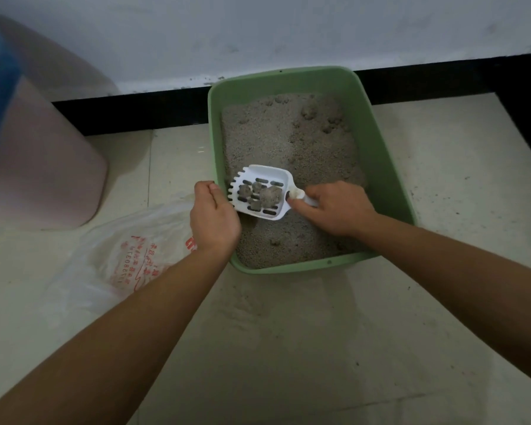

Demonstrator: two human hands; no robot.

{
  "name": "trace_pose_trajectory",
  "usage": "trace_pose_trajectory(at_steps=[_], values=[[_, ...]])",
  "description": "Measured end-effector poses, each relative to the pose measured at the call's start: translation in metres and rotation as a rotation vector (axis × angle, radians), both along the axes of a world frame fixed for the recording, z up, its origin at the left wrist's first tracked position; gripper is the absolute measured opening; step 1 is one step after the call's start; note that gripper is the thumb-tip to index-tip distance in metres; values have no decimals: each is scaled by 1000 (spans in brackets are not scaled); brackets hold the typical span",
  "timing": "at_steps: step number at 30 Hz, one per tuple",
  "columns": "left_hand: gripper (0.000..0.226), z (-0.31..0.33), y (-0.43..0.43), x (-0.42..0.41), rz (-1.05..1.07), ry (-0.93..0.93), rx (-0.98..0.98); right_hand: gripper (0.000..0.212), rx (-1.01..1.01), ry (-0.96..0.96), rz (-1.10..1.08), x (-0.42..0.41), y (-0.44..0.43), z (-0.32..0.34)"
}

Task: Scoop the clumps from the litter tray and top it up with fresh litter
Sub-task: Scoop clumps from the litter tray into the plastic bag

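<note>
Head: R hand [337,207] fingers grip 1 scoop [267,172] w/ 4 clumps [270,194]; L hand [215,216] fingers unclear

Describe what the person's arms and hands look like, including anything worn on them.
Both arms are bare. The left forearm and right forearm show no sleeve as far as the frame edge. The left hand and right hand are ungloved. No watch, bracelet or ring is visible on the wrists or fingers.
</note>
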State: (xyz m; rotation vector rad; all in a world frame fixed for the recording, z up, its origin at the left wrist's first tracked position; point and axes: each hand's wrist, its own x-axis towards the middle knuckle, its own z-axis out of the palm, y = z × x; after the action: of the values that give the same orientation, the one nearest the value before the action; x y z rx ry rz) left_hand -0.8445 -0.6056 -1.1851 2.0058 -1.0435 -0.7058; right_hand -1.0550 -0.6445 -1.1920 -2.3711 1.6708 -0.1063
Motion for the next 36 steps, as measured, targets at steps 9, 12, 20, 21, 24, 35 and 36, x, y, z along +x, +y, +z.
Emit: trace_pose_trajectory(at_steps=[9,12,20,21,24,35,36], values=[[25,2,0,0,-40,-55,-7,66,19,45,6,2,4,9],[24,4,0,2,-81,-65,-8,66,32,49,-17,5,5,13],[21,23,-8,50,-327,45,163,68,96,-32,-160,0,10,29],[24,30,-8,60,-324,48,156,67,83,-48,-172,0,9,33],[39,50,-7,101,-269,-118,27,65,31,-96,-197,12,5,49],[79,15,57,243,-376,-579,548,65,138,-120,3,137,26,87],[75,10,62,247,-328,-504,552,67,164,-81,40,147,30,85]])
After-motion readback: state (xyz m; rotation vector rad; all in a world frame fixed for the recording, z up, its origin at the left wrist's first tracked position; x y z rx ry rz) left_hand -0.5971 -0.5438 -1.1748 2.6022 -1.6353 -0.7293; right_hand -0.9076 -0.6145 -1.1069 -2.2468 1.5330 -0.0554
